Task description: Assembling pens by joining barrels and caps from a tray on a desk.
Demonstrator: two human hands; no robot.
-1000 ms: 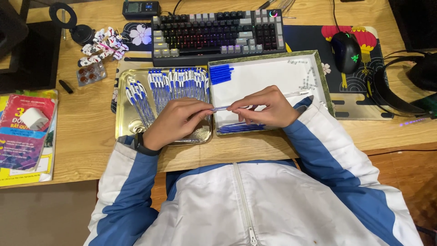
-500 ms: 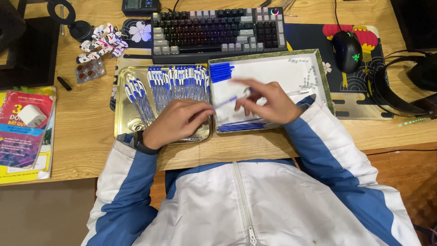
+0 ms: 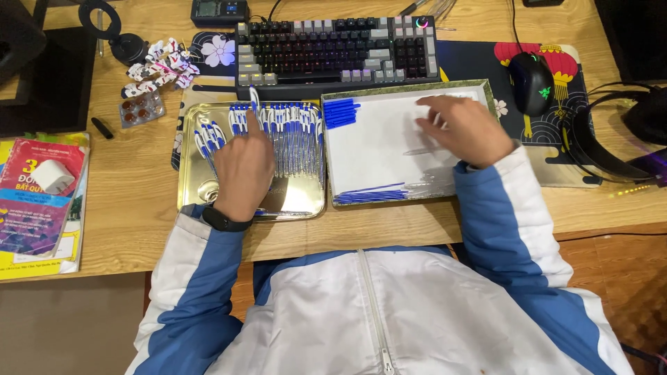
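My left hand point(image 3: 243, 163) lies over a gold metal tray point(image 3: 198, 198) filled with a row of clear pens with blue caps point(image 3: 295, 128). Its fingers hold one pen point(image 3: 253, 97) whose tip pokes past the tray's far edge towards the keyboard. My right hand point(image 3: 465, 128) reaches into the far right part of a white-lined tray point(image 3: 379, 146), fingertips down on the lining. In that tray lie a small heap of blue caps point(image 3: 340, 111), a clear pen barrel point(image 3: 420, 151) and a bundle of blue refills point(image 3: 372, 194) along the near edge.
A keyboard point(image 3: 333, 45) sits just behind both trays. A mouse point(image 3: 529, 83) on a patterned mat and headphones point(image 3: 611, 153) are to the right. Books point(image 3: 38, 201) with a white charger, a blister pack point(image 3: 141, 107) and crumpled wrappers point(image 3: 160, 66) lie to the left.
My hands were together over the trays' near edge working on one pen. They have parted: the left went to the pen row in the gold tray, the right to the white tray's far side.
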